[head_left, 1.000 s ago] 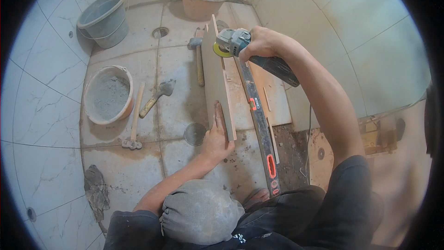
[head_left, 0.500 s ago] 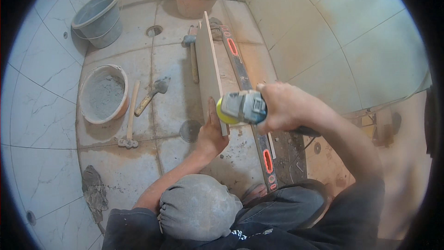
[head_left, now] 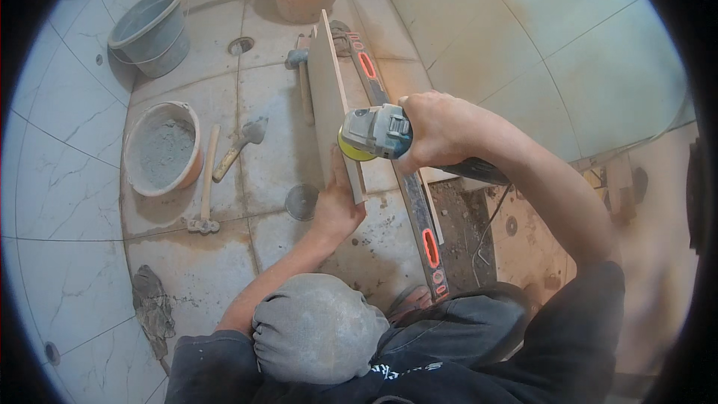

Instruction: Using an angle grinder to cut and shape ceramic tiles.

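Observation:
An angle grinder [head_left: 378,132] with a yellow disc is gripped in my right hand [head_left: 441,126]. Its disc is against or very close to the long edge of a thin tile [head_left: 327,78] that stands on its side; exact contact is hard to tell. Low on the tile, near its closest corner, my left hand [head_left: 338,206] holds it, with fingers reaching up its left face. Beneath the grinder and to the right of the tile, a long spirit level [head_left: 413,202] with orange-red grip openings lies on the floor, partly covered by my right hand and the tool.
Left of the tile lie a hammer [head_left: 203,225], a trowel [head_left: 241,148] and a mallet [head_left: 298,58]. A bucket of grey mix [head_left: 198,172], a grey bucket [head_left: 161,52] and an orange bucket [head_left: 303,4] stand around. The grinder's cord [head_left: 493,217] trails right. Tiled walls [head_left: 67,172] flank the floor.
The grinder has moved farther away along the tile's edge, with my right hand on it. My left hand keeps its hold near the tile's close end. The whole view has shifted slightly.

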{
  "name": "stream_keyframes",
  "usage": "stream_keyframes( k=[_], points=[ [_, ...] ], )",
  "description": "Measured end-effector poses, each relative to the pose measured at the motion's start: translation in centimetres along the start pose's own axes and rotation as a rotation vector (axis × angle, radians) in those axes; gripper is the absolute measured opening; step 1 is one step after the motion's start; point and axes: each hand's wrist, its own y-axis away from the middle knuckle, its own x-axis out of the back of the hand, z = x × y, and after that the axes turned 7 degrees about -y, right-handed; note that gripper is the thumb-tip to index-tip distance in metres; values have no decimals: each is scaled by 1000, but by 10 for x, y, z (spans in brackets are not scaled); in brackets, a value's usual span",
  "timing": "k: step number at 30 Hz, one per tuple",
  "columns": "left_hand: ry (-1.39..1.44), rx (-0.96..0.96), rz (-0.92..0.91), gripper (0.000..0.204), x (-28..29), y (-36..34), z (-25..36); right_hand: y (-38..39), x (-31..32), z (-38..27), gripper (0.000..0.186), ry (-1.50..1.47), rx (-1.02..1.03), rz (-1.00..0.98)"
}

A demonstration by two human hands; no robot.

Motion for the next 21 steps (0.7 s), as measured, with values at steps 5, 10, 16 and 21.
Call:
stream_keyframes(
  k=[5, 10, 16, 21],
  points=[
    [-102, 31, 30, 113, 3, -1, 5, 24, -10, -7, 55, 66, 22, -37],
    [59, 98, -41, 93, 9, -3, 14, 42, -12, -9, 55, 84, 9, -118],
    [-111, -66, 66, 113, -6, -4, 2, 11, -4, 1, 54, 72, -4, -14],
    [-99, 14, -3, 113, -6, -5, 2, 10, -6, 4, 53, 45, 22, 21]
  ],
)
